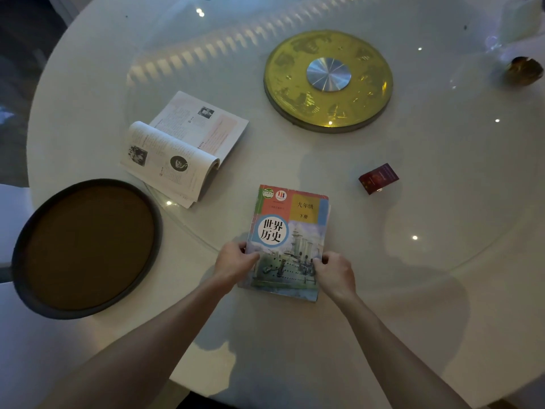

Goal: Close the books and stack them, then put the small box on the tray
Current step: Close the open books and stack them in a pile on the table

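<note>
On a round white counter [383, 290], both hands pinch a closed book [287, 240].
Left hand [234, 262] and right hand [336, 274] clamp its edges, seemingly to carry it to the open book [180, 149], upper left.

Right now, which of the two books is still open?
The far book, beside the tray, lies open with pages showing. The colourful book held by the left hand and right hand is closed.

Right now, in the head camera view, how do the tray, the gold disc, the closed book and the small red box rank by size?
1. Tray, largest, though nearer the camera than the disc.
2. Gold disc, close behind; the gap is unsure.
3. Closed book.
4. Small red box, smallest.
</note>
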`<state>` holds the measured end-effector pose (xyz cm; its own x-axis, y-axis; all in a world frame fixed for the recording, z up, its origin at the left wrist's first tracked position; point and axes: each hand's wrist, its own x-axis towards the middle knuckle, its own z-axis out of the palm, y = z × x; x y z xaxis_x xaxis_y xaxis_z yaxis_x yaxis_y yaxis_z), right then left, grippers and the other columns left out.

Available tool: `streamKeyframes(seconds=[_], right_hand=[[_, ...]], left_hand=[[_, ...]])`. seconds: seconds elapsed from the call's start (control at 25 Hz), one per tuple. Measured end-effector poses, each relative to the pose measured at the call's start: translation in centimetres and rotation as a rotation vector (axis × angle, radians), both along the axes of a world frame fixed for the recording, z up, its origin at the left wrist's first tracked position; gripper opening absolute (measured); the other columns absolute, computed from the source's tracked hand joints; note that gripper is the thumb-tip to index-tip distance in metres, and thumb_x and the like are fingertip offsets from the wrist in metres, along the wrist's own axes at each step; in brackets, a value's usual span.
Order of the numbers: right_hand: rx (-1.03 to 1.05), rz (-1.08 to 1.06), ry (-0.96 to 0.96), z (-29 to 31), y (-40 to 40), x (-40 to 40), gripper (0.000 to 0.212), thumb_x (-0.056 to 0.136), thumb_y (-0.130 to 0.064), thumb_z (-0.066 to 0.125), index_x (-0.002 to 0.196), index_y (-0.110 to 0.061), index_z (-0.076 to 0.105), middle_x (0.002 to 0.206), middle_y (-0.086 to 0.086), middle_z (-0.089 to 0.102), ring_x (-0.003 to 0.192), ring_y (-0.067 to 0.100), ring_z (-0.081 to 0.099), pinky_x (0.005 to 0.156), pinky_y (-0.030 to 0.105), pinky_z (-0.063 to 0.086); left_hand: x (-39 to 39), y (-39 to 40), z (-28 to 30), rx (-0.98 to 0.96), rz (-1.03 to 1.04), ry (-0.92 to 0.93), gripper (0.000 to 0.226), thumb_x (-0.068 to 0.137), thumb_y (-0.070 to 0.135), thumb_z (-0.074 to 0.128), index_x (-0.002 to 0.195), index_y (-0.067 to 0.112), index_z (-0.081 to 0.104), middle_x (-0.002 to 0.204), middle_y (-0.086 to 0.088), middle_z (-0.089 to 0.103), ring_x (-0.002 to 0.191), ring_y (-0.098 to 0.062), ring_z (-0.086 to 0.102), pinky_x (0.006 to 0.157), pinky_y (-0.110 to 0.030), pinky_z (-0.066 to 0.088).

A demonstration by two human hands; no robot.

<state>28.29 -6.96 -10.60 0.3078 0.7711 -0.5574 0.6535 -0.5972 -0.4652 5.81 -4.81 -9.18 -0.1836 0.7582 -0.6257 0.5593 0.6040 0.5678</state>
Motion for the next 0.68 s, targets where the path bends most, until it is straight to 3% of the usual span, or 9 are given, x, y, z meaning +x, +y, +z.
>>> streamKeyframes(seconds=[0.2,0.4,0.52,0.6,0.68], right_hand=[[-0.035,-0.085,0.058,0.2,1.7,0.5,0.029,0.087,-0.018,0.062,0.065,0.000,0.063,0.071,0.021,0.068,0.063,0.033,0.058,0.057,0.033,0.038],[-0.007,-0.122,0.031,0.9,4.4,0.4,0.036,0.089,-0.017,0.062,0.056,-0.012,0.048,0.059,0.010,0.050,0.055,0.025,0.045,0.054,0.032,0.033],[-0.036,-0.147,-0.007,1.1,5.2,0.2,0.033,0.089,-0.019,0.061,0.059,-0.013,0.048,0.060,0.008,0.049,0.057,0.026,0.047,0.054,0.032,0.033],[-0.058,-0.104,-0.083,1.6,5.7,-0.2,0.020,0.090,-0.026,0.061,0.076,-0.012,0.061,0.076,0.010,0.060,0.072,0.030,0.060,0.063,0.034,0.044],[0.033,-0.035,-0.214,2.2,6.8,-1.5,0.035,0.091,-0.035,0.064,0.114,-0.008,0.062,0.110,0.014,0.062,0.103,0.034,0.062,0.080,0.042,0.054]], left_hand=[[0.3,0.9,0.2,0.007,0.069,-0.084,0.023,0.082,0.017,0.068,0.101,0.015,0.080,0.087,0.000,0.079,0.081,-0.018,0.075,0.059,-0.026,0.056],[0.4,4.1,-0.3,0.020,0.049,-0.139,0.022,0.083,0.014,0.069,0.104,0.014,0.078,0.094,0.002,0.078,0.079,-0.009,0.071,0.055,-0.016,0.051],[-0.3,6.1,-0.5,0.008,0.027,-0.188,0.028,0.084,0.021,0.070,0.109,0.012,0.077,0.098,-0.001,0.078,0.088,-0.016,0.073,0.070,-0.031,0.060],[-1.1,6.7,-0.4,0.003,0.018,-0.200,0.032,0.087,0.023,0.071,0.116,0.010,0.072,0.100,-0.003,0.075,0.090,-0.019,0.071,0.069,-0.029,0.058],[-2.6,7.5,0.0,0.032,0.040,-0.186,0.039,0.089,0.025,0.072,0.125,0.009,0.067,0.104,-0.006,0.071,0.092,-0.018,0.068,0.065,-0.021,0.049]])
